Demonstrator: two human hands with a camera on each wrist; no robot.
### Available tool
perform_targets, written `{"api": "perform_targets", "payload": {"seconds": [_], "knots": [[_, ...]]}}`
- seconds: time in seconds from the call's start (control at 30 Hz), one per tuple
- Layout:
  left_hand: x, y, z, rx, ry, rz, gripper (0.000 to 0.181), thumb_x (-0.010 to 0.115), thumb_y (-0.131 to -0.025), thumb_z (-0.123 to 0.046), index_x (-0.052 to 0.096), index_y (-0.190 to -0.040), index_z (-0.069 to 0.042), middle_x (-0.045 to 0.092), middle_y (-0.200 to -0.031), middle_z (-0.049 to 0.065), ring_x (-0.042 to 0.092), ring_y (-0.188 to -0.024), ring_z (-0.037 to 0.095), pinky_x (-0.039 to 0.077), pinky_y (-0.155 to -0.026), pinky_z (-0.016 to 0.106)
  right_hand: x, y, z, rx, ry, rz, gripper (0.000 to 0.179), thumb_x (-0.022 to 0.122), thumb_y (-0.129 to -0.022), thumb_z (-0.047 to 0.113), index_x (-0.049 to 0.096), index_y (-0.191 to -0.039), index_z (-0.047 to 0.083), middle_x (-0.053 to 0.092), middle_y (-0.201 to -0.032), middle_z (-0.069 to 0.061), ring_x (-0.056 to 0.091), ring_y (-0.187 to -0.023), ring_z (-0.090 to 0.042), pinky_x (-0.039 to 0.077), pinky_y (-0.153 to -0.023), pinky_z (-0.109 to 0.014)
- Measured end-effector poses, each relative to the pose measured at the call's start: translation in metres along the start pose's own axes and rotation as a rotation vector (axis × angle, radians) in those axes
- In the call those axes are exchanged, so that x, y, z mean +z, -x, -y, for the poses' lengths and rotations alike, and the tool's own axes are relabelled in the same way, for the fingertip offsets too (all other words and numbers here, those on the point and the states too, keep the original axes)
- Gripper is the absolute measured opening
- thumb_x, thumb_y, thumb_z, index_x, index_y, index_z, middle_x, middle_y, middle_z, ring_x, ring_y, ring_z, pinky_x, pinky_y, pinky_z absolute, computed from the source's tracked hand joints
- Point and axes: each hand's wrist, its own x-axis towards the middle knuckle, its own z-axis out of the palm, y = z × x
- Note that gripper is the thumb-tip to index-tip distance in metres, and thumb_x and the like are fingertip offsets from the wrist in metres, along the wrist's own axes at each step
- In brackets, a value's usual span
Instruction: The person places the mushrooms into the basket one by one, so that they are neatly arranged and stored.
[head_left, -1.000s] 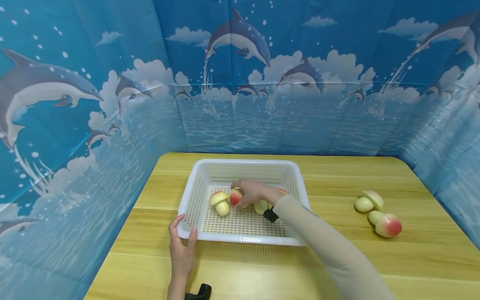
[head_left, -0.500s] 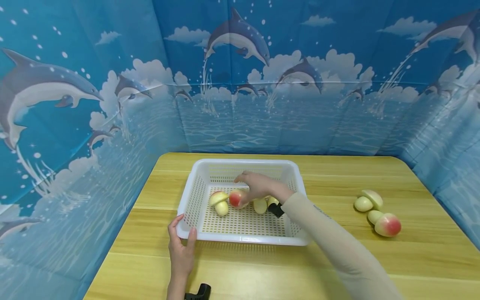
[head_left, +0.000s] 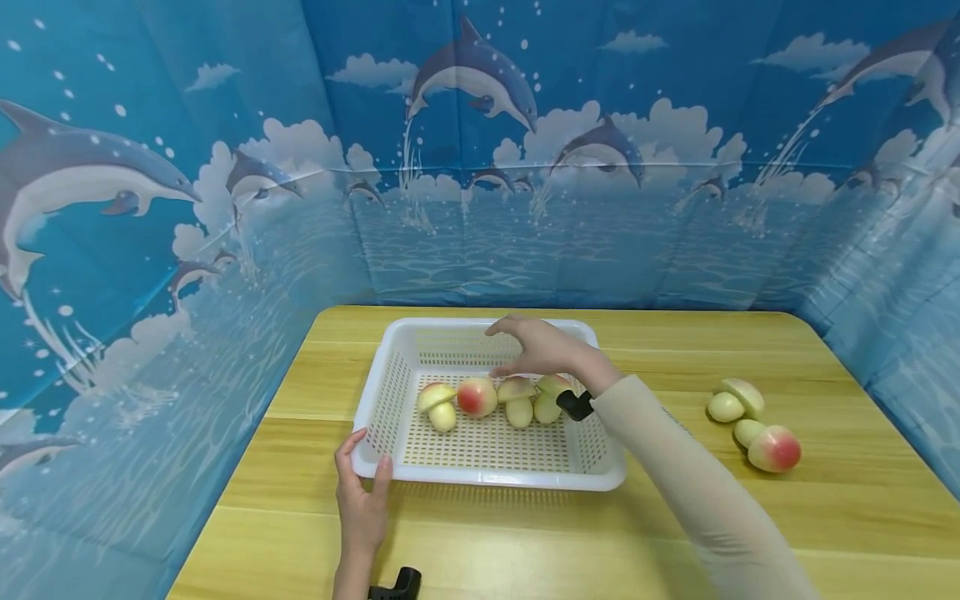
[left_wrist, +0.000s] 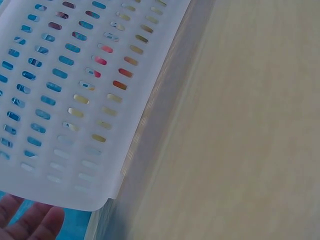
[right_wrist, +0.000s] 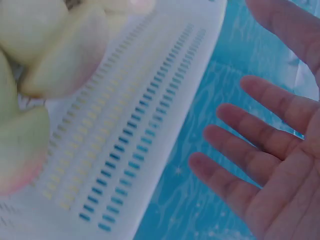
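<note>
Head view: the left hand (head_left: 363,500) seemingly grips the white perforated plastic basket (head_left: 487,477) at its near-left corner, fingertips partly hidden; the right hand (head_left: 546,348), loose-fingered and empty, hangs above. Four cream-and-red mushroom-shaped pieces (head_left: 477,397) lie inside; two similar pieces (head_left: 776,451) are left outside, on the yellow wood-grain worktop (head_left: 675,517).

Desk (head_left: 847,533): yellow wood grain, far corners rounded. Blue printed cloth (head_left: 525,287), creased, hangs beyond the far edge and along the left and right edges. Print: leaping dolphins (head_left: 472,73), pale clouds (head_left: 634,42); rippled water (head_left: 480,250) lowest, toward the far edge.
</note>
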Motion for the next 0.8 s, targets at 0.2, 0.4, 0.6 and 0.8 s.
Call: {"api": "perform_targets", "payload": {"seconds": [0.2, 0.4, 0.6, 0.8], "knots": [[0.0, 0.0, 0.0, -0.002, -0.004, -0.002, 0.05, 0.056, -0.092, -0.015, 0.036, -0.137, -0.01, 0.05, -0.13, 0.016, 0.051, -0.113, 0.03, 0.045, -0.083, 0.021, -0.014, 0.006, -0.008, -0.016, -0.016, -0.102, 0.062, 0.07, -0.083, 0.043, 0.052, -0.134, 0.013, 0.045, -0.138, -0.01, 0.042, -0.126, -0.028, 0.041, -0.094, -0.046], [0.001, -0.001, 0.001, 0.01, 0.013, -0.004, 0.05, 0.057, -0.091, -0.014, 0.036, -0.136, -0.009, 0.051, -0.128, 0.018, 0.052, -0.112, 0.031, 0.044, -0.084, 0.017, -0.019, 0.013, -0.019, -0.017, -0.006, -0.203, 0.059, 0.068, -0.085, 0.043, 0.052, -0.133, 0.012, 0.047, -0.135, -0.009, 0.042, -0.124, -0.03, 0.04, -0.095, -0.049], [0.001, -0.001, 0.002, 0.008, 0.012, -0.004, 0.049, 0.057, -0.092, -0.014, 0.037, -0.136, -0.009, 0.051, -0.128, 0.017, 0.052, -0.112, 0.03, 0.044, -0.083, 0.017, -0.019, 0.024, -0.033, 0.014, -0.04, -0.233, 0.061, 0.068, -0.086, 0.041, 0.051, -0.134, 0.008, 0.046, -0.135, -0.012, 0.041, -0.125, -0.033, 0.039, -0.095, -0.051], [0.002, 0.0, 0.002, 0.026, 0.002, 0.0, 0.048, 0.055, -0.093, -0.011, 0.036, -0.137, -0.008, 0.051, -0.128, 0.019, 0.053, -0.111, 0.033, 0.044, -0.082, 0.018, -0.022, 0.039, -0.05, 0.06, -0.055, -0.27, 0.065, 0.067, -0.086, 0.044, 0.047, -0.137, 0.009, 0.044, -0.137, -0.014, 0.04, -0.125, -0.035, 0.037, -0.095, -0.054]]}}
